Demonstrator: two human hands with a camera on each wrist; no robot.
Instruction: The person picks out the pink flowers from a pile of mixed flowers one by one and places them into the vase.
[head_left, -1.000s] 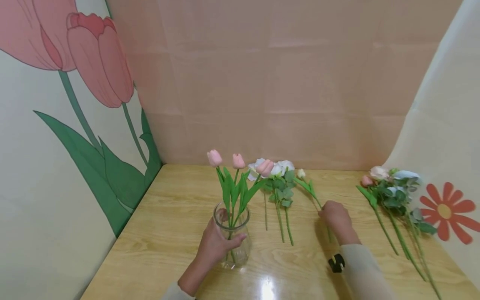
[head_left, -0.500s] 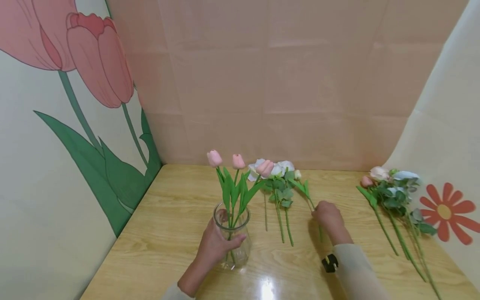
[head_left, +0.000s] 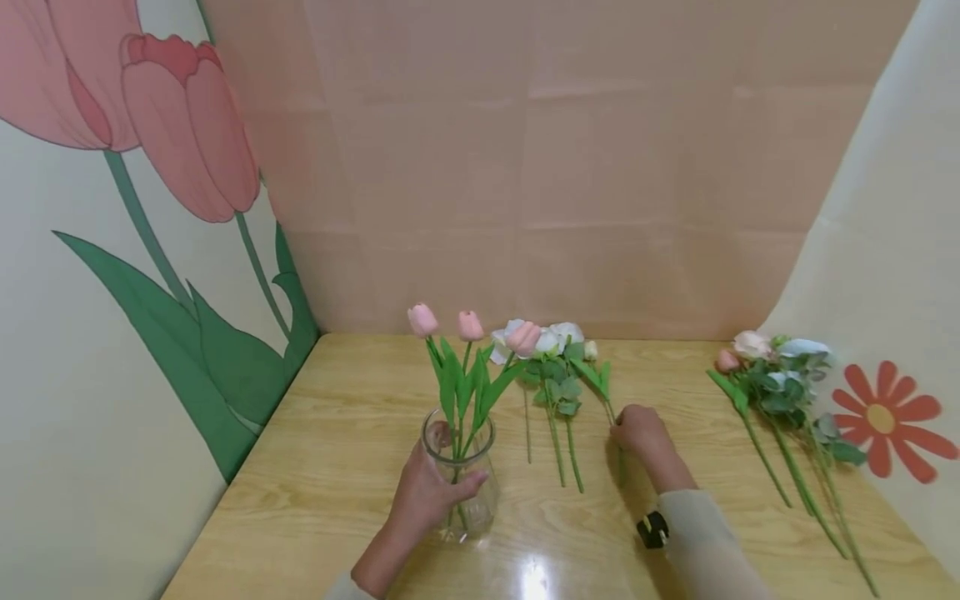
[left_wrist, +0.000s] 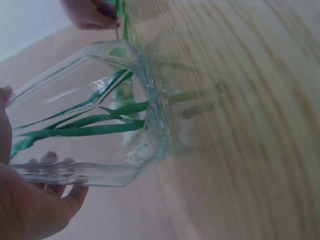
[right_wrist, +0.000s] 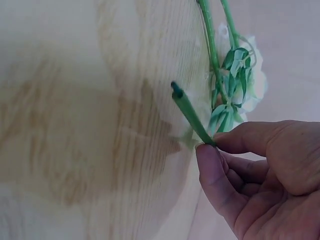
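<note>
My left hand (head_left: 429, 493) grips the side of a clear glass vase (head_left: 480, 500), thumb across its front. Pink tulips (head_left: 469, 327) with green leaves stand in the vase; their stem ends (left_wrist: 135, 126) show through the faceted glass in the left wrist view. My right hand (head_left: 647, 442) pinches the green stem (right_wrist: 192, 117) of a white tulip (head_left: 591, 350) between thumb and forefinger. Its bud points to the back, beside the white flowers, and the cut stem end is in plain sight in the right wrist view.
White flowers (head_left: 551, 340) with grey-green leaves lie behind and right of the vase, stems toward me. Farther right lies another bunch of mixed flowers (head_left: 787, 375). The wooden table (head_left: 330, 467) meets a brown paper backdrop (head_left: 525, 167) and printed side panels (head_left: 802, 292).
My right hand has moved left with the white tulip, bringing its bud up to the white flowers. The left hand keeps its grip on the vase; the head view has shifted slightly.
</note>
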